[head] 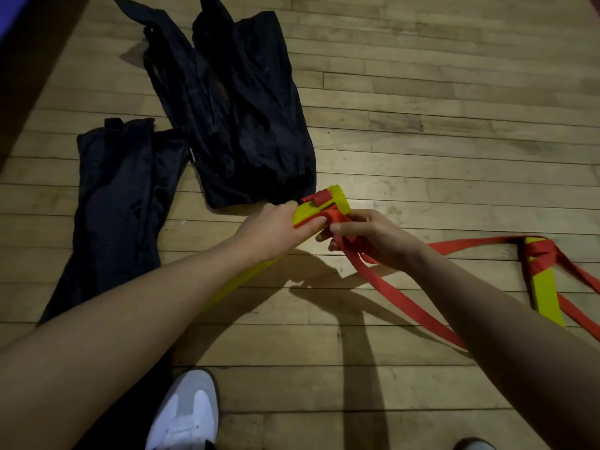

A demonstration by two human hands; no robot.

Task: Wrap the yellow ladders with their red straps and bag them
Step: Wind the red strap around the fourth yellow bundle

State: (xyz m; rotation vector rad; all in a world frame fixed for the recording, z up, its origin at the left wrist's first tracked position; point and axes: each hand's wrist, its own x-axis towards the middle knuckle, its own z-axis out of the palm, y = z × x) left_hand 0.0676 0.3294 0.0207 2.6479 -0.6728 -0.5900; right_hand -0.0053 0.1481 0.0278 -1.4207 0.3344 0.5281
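Note:
My left hand grips a stack of yellow ladder rungs held above the floor, its far end pointing at the bags. My right hand pinches the red strap right at the stack, where some strap is bunched round the rungs. From there the strap trails down and right across the floor to a second yellow rung bundle, lying on the floor with red strap wound round its top.
Two black bags lie flat on the wooden floor: a large one just beyond the held stack, another to the left. My white shoe is at the bottom. A dark edge runs along the far left.

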